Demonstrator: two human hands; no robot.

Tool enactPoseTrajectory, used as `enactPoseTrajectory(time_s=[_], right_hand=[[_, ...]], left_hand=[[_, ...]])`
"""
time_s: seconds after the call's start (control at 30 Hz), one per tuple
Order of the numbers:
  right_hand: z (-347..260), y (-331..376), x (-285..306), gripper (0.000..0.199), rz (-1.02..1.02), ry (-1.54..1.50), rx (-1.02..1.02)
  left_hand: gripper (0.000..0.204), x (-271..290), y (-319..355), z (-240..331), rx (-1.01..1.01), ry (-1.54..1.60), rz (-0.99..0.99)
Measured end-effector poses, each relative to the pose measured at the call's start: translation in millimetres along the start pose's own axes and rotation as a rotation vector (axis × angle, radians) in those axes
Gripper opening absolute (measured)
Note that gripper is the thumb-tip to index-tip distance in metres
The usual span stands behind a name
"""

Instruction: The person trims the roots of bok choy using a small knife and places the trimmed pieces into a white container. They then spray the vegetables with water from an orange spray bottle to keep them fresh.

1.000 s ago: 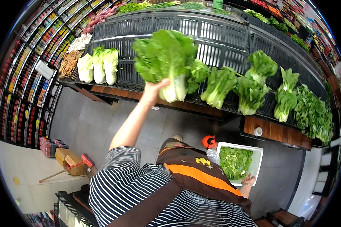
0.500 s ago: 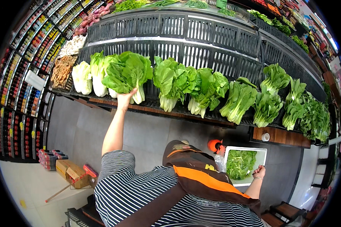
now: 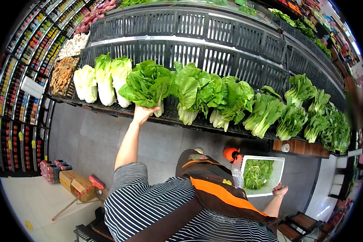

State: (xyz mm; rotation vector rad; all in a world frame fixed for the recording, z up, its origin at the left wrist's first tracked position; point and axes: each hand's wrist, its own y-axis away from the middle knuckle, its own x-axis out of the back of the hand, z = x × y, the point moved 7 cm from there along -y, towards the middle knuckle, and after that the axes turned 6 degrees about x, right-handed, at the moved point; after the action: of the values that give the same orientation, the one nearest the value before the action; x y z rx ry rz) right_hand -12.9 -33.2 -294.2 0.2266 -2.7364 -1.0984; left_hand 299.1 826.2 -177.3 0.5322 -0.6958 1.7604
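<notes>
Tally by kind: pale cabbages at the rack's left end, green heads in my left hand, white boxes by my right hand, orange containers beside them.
Pale cabbages: 3
Green heads in the left hand: 1
White boxes by the right hand: 1
Orange containers: 1
Total: 6

The left hand (image 3: pixel 143 114) grips a lettuce (image 3: pixel 147 84) by its base on the black rack (image 3: pixel 189 25), right of three pale cabbages (image 3: pixel 104 84). Other greens (image 3: pixel 188 89) stand farther right. The right hand (image 3: pixel 280 190) is at the near right corner of a white box (image 3: pixel 279 167) holding leaves (image 3: pixel 257 173).
</notes>
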Motion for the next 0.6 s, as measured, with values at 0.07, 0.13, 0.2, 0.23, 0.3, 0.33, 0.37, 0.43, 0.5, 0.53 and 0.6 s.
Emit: enactPoseTrajectory(time_s=[0.07,0.13,0.2,0.23,0.3,0.33,0.37,0.43,0.5,0.53,0.6], right_hand=[[-20,-16,22,0.044,-0.006,0.003,0.143],[-52,-30,33,0.028,-0.055,0.032,0.183],[-78,-18,21,0.024,-0.119,-0.017,0.289],[-94,-17,21,0.020,-0.112,-0.028,0.323],[-118,-4,26,0.015,-0.125,-0.041,0.412],[-126,11,18,0.017,-0.140,-0.086,0.413],[-135,32,8,0.019,-0.090,-0.109,0.540],[-151,71,5,0.028,0.032,-0.139,0.802],[-166,84,34,0.034,0.389,0.141,1.340],[-162,88,38,0.037,0.569,0.307,1.588],[-120,-17,75,0.035,0.270,0.072,0.809]], left_hand=[[0.062,-4,2,5,0.131,-0.022,-0.059],[0.061,-8,10,2,0.218,-0.155,-0.144],[0.060,6,29,13,0.128,-0.395,-0.052],[0.058,6,42,11,0.163,-0.451,0.008],[0.047,-3,70,10,0.372,-0.661,-0.038],[0.041,-15,80,14,0.330,-0.727,-0.204],[0.039,-25,92,4,0.421,-0.784,-0.355],[0.039,-56,112,35,0.421,-0.722,-0.574],[0.036,-98,128,99,0.320,-0.620,-0.743],[0.036,-124,136,121,0.268,-0.482,-0.840],[0.036,-166,142,184,0.182,-0.151,-1.024]])
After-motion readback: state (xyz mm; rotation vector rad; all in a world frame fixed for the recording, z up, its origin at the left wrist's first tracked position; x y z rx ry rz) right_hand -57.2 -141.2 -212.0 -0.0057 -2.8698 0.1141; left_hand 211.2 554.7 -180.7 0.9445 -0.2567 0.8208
